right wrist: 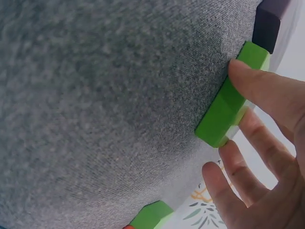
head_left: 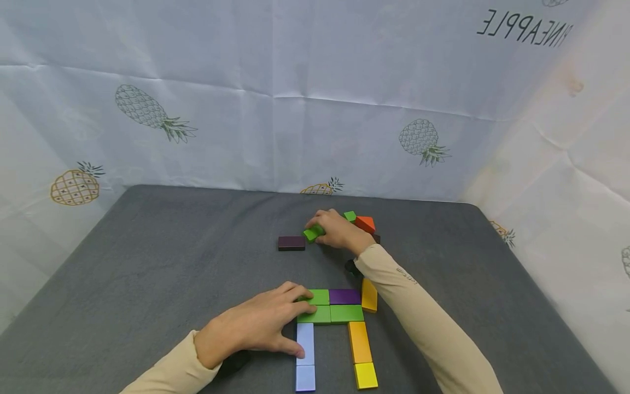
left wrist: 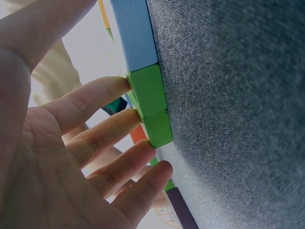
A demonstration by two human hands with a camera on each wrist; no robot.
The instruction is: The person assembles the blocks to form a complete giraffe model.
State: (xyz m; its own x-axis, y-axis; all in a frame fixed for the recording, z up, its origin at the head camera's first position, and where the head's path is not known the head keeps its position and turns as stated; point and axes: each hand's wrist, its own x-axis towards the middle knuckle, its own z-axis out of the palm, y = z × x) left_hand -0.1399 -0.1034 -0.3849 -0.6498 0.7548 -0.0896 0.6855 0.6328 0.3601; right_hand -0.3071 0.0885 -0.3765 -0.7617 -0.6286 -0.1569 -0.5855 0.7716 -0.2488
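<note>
My right hand (head_left: 337, 230) pinches a green block (right wrist: 233, 95) on the grey cloth, thumb on the near side and fingertips behind. Beside that block lies a dark purple block (head_left: 291, 243). My left hand (head_left: 261, 322) rests over the left side of a flat block layout, its fingers fairly straight. Its fingertips touch the green blocks (left wrist: 151, 88), and its thumb lies over a light blue block (head_left: 305, 339). In the layout are also a purple block (head_left: 344, 296), an orange block (head_left: 360, 342) and a yellow block (head_left: 366, 375).
Behind my right wrist sit an orange-red block (head_left: 365, 224), another green block (head_left: 350, 216) and a partly hidden dark block (head_left: 377, 239). A yellow-orange block (head_left: 369, 295) stands beside my right sleeve. A pineapple-print curtain (head_left: 275, 137) hangs behind the table.
</note>
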